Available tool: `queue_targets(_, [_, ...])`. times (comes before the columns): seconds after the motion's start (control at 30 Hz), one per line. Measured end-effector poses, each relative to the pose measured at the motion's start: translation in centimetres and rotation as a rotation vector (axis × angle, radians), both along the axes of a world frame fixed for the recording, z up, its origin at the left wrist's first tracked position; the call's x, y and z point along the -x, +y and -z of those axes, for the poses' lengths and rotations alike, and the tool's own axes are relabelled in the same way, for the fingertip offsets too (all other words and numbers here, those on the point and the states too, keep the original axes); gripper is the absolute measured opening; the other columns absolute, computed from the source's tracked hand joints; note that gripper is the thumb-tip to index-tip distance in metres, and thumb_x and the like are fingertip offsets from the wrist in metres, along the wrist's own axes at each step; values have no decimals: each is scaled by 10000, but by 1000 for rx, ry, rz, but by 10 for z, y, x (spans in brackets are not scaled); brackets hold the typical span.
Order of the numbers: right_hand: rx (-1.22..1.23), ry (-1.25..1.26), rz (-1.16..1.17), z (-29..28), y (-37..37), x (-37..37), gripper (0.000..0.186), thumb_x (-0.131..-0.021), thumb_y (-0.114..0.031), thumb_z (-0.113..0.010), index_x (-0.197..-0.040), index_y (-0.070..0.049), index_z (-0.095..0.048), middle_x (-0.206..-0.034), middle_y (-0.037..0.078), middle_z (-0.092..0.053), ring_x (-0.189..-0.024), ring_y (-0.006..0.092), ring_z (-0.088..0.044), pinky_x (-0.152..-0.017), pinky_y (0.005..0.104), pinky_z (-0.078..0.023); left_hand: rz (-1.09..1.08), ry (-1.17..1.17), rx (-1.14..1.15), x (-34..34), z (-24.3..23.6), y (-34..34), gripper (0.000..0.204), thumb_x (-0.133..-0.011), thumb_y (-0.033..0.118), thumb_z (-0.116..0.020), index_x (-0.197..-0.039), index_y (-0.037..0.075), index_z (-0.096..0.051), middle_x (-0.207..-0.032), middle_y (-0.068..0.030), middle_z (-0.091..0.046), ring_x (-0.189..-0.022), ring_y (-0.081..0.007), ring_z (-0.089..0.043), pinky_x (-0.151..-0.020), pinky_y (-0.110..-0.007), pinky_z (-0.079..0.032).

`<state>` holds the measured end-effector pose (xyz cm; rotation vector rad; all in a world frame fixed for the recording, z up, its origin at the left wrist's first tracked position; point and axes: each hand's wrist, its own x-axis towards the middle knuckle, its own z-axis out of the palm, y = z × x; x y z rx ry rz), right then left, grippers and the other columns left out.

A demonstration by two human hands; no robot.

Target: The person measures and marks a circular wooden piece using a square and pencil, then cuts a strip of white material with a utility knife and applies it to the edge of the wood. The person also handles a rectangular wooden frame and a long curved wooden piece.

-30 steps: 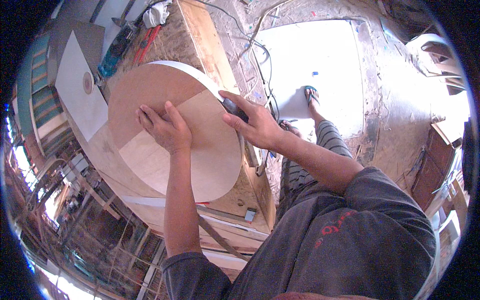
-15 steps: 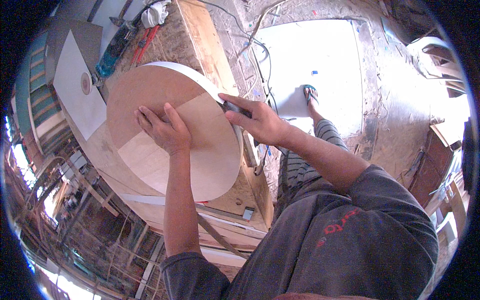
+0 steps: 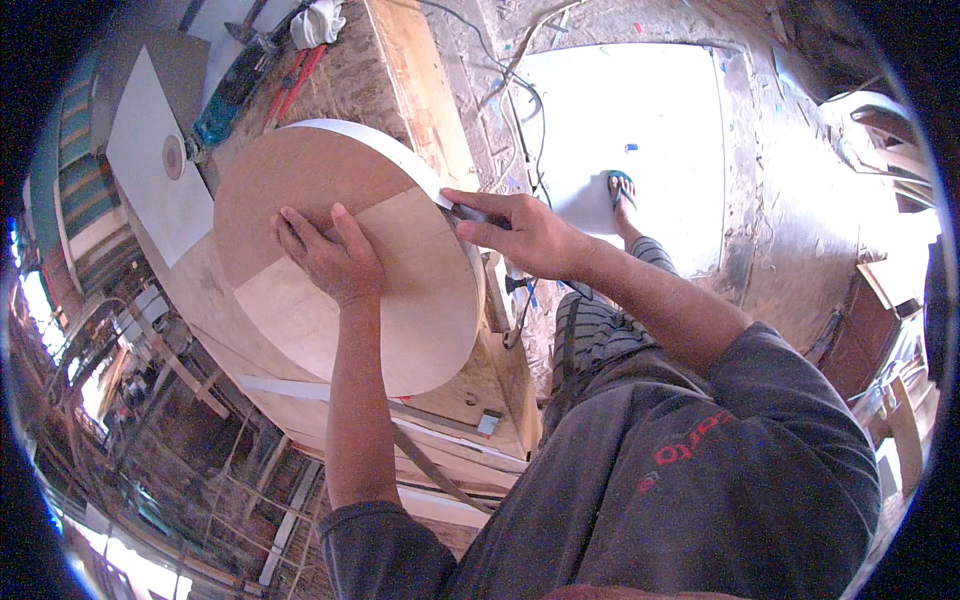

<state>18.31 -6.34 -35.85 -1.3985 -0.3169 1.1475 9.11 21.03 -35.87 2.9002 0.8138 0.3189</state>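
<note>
A large round wooden disc (image 3: 410, 300) in lighter and darker sections lies on a plywood bench, with a white band along its upper rim. My left hand (image 3: 330, 255) rests on the disc's face, fingers spread. At the right rim, my right hand (image 3: 515, 235) grips a dark tool (image 3: 470, 212), mostly hidden by the fingers, against the disc's edge.
The plywood bench (image 3: 420, 70) holds a teal power tool (image 3: 225, 105), red-handled pliers (image 3: 295, 85), a white rag (image 3: 316, 22) and a white board (image 3: 140, 190). Cables (image 3: 535, 110) run beside it. My sandalled foot stands on a white floor panel (image 3: 660, 100); scrap wood lies around the edges.
My right hand and the tool have shifted slightly rightward at the disc's rim. My left hand stays spread on the disc.
</note>
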Motion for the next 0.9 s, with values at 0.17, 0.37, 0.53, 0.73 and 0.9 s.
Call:
queue_targets(0.17, [-4, 4, -50, 5, -2, -10, 573, -1074, -415, -620, -1565, -135, -524, -1122, 171, -761, -961, 133, -653, -910, 344, -545, -10, -2, 11, -2, 0, -2, 806, -1059, 448, -545, -1549, -157, -340, -1605, -404, -300, -1527, -520, -275, -1265, -561, -240])
queue_targets(0.37, [11, 37, -145, 0, -4, -25, 588, -1060, -438, -631, -1566, -159, -526, -1181, 169, -759, -1015, 146, -654, -954, 344, -532, -6, -9, 11, 1, -1, 1, 818, -1051, 452, -558, -1555, -152, -333, -1607, -404, -300, -1527, -520, -275, -1265, -559, -238])
queue_targets(0.53, [25, 46, -226, 7, -6, -35, 600, -1052, -459, -629, -1567, -169, -523, -1273, 187, -739, -1103, 176, -660, -1019, 358, -509, -15, -15, 16, 2, 2, 2, 831, -1039, 459, -577, -1557, -144, -337, -1610, -400, -297, -1527, -520, -275, -1266, -558, -233])
queue_targets(0.73, [-36, 7, -259, 17, -5, -39, 632, -1048, -470, -623, -1557, -108, -523, -1354, 204, -700, -1185, 238, -661, -1072, 386, -482, -11, -3, 25, 2, 1, 4, 829, -1036, 461, -580, -1567, -127, -336, -1620, -391, -289, -1531, -519, -266, -1268, -560, -224])
queue_targets(0.9, [-17, 22, -382, 10, -5, -58, 636, -1052, -449, -617, -1556, -75, -513, -1368, 211, -689, -1192, 249, -656, -1086, 383, -473, -32, 14, 26, 1, 0, 2, 841, -1041, 485, -566, -1575, -119, -326, -1624, -381, -289, -1540, -515, -249, -1270, -565, -219])
